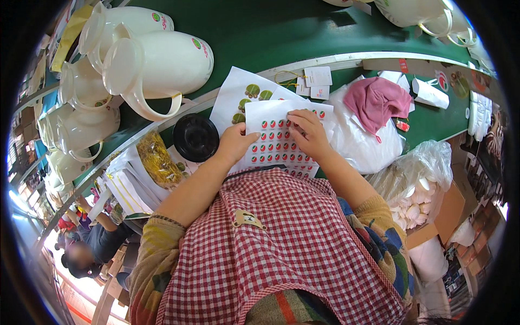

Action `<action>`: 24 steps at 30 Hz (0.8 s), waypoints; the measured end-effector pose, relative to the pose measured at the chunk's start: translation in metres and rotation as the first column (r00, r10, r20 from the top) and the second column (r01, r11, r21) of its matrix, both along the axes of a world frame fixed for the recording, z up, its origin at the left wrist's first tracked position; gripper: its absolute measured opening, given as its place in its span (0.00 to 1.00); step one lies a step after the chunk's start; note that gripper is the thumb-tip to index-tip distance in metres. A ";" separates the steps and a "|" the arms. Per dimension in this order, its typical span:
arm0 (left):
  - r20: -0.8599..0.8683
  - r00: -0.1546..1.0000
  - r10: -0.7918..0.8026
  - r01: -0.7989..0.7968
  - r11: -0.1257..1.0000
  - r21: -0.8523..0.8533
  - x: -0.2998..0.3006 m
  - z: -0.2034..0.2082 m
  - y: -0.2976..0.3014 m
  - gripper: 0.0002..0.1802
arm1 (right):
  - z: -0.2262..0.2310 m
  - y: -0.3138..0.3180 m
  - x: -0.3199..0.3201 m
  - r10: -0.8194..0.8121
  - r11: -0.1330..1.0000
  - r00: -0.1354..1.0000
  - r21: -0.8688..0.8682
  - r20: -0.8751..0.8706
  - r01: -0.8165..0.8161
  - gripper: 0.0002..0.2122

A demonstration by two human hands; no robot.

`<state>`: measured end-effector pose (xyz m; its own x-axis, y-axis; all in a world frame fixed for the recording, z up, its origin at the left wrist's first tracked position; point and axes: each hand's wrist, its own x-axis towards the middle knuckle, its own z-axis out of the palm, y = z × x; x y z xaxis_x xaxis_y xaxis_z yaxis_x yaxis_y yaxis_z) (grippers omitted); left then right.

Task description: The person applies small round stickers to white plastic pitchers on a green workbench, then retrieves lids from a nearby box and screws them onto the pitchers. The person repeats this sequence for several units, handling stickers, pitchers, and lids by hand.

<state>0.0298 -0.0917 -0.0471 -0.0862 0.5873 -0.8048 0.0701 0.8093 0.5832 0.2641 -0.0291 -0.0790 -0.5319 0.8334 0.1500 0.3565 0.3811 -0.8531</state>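
A white sticker sheet (268,112) with rows of small round red-and-green stickers lies in front of my body. My left hand (238,143) is closed on its left edge, thumb on top. My right hand (310,134) has its fingers bent down onto the stickers, thumb and fingertips gripping at the sheet's surface. Whether a single sticker is lifted between them is too small to tell. Beneath and behind it rests another white sheet (230,95) with larger green-and-brown round prints. A round black dish (195,137) sits left of my left hand.
Cream pitchers (168,62) lie and stand at the left; more cream pitchers (406,13) are at the far right. White tags (317,77), a pink cloth (379,103) on a white plastic bag (352,141), and a clear bag of pale pieces (417,200) fill the right. A person (103,238) is at lower left.
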 end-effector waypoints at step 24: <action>0.313 0.947 0.073 -0.094 0.994 0.052 0.019 0.013 0.006 0.07 | 0.034 -0.027 -0.035 -0.116 0.989 0.993 0.097 0.005 0.115 0.06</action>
